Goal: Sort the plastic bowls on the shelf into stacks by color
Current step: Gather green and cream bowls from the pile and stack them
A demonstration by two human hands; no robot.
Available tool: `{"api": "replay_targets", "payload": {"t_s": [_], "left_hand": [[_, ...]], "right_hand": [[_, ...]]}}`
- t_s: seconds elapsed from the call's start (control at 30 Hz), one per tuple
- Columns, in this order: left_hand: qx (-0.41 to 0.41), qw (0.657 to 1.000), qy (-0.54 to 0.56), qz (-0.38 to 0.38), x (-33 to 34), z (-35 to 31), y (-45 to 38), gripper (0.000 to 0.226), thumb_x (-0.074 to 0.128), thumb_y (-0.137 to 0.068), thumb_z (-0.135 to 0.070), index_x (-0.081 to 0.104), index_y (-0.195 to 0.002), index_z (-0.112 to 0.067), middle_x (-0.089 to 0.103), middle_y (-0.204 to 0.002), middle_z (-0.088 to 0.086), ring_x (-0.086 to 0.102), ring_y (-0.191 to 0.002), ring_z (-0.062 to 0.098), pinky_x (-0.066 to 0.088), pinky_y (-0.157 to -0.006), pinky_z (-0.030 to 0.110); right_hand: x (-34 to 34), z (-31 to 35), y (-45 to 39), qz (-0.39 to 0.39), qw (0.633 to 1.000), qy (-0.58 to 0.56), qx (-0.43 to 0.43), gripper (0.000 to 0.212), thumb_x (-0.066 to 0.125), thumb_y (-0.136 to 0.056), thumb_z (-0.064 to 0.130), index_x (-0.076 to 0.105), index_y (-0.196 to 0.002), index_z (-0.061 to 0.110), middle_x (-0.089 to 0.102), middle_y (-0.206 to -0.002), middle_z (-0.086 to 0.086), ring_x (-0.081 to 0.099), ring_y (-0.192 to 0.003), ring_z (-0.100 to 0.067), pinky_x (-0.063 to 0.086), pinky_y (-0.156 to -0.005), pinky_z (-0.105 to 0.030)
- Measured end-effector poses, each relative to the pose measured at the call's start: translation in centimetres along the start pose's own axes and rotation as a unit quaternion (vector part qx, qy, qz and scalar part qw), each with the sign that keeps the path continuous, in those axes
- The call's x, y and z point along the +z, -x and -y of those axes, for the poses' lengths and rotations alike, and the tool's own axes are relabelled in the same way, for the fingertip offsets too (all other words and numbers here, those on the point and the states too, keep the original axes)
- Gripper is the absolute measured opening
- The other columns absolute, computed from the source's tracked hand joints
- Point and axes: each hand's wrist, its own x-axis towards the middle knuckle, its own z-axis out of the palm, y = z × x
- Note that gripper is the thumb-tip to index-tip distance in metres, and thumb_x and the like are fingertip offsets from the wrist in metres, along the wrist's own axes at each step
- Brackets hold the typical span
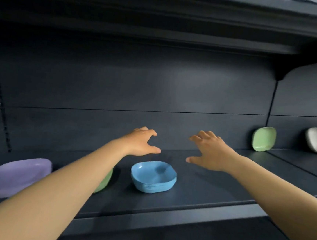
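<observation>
Both bare forearms reach forward from the lower corners, converging toward the middle. The left hand (pixel 140 142) is held palm down, its fingers (pixel 149 132) loosely curved and spread, the thumb stretched out toward the right. The right hand (pixel 209 152) mirrors it, palm down, fingers (pixel 200 137) spread and slightly bent, thumb pointing left toward the other hand. The two hands are near each other with a gap between the thumbs, and neither holds anything.

I can read no text, label, brand or number anywhere from here. The bowls and the shelf carry no legible markings.
</observation>
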Motion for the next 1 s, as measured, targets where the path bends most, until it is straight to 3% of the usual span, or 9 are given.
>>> {"api": "replay_targets", "payload": {"t_s": [0.3,0.57,1.0], "left_hand": [[0.060,0.997,0.032,0.018,6.0,-20.4,-3.6,0.065,0.054,-0.088,-0.051,0.030,-0.143,-0.027,0.028,-0.148,-0.005,0.021,-0.140,0.017,0.033,-0.102,0.037],[0.097,0.993,0.051,0.037,10.8,-34.3,-6.9,0.065,0.055,-0.089,-0.047,0.029,-0.144,-0.023,0.028,-0.148,-0.001,0.022,-0.139,0.019,0.034,-0.103,0.038],[0.099,0.995,0.010,-0.003,16.0,-45.1,-18.9,0.067,0.058,-0.088,-0.044,0.032,-0.144,-0.019,0.030,-0.148,0.003,0.027,-0.136,0.024,0.033,-0.102,0.036]], "right_hand": [[-1.7,-18.3,11.1,0.040,0.996,0.041,0.066,0.078,0.054,-0.083,0.061,0.028,-0.146,0.023,0.034,-0.144,-0.001,0.025,-0.136,-0.023,0.027,-0.109,-0.039],[-2.3,-30.9,18.8,0.047,0.992,0.050,0.106,0.076,0.056,-0.084,0.057,0.027,-0.146,0.024,0.032,-0.145,0.000,0.024,-0.137,-0.023,0.026,-0.107,-0.038],[0.1,-46.1,20.0,0.017,0.991,0.033,0.127,0.073,0.059,-0.084,0.054,0.031,-0.144,0.024,0.035,-0.144,-0.001,0.026,-0.136,-0.023,0.027,-0.107,-0.038]]}}
